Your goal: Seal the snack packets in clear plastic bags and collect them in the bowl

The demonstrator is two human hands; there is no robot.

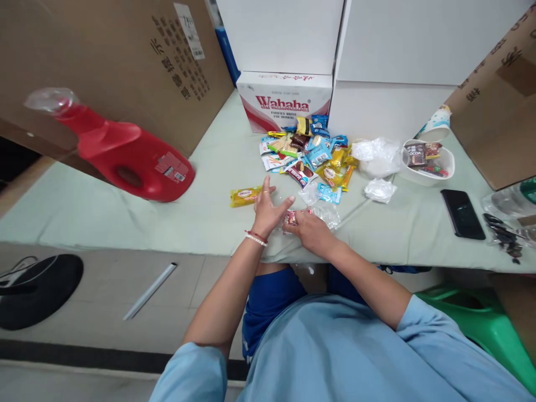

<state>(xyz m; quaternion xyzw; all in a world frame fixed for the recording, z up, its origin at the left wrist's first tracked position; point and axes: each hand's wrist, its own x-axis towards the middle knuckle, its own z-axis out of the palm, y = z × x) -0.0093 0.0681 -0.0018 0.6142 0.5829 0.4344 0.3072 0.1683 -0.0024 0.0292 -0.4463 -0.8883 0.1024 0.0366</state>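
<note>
My right hand (315, 233) is closed on a small red-and-brown snack packet (290, 218) near the table's front edge. Thumb and fingers spread, my left hand (268, 211) is just left of the packet and holds nothing. Beyond its fingertips lies a yellow snack packet (245, 196). Clear plastic wrap (327, 214) sits around and behind my right hand. Farther back is a heap of mixed wrapped snacks (307, 148), among them a blue sachet (329, 193) at its near side.
A red jug (134, 159) lies at the left. Behind the heap stands a Wahaha carton (287, 100). At the right are bunched clear plastic (380, 190), a white bowl (427, 174) with snacks, a black phone (462, 214) and a large cardboard box (502, 111).
</note>
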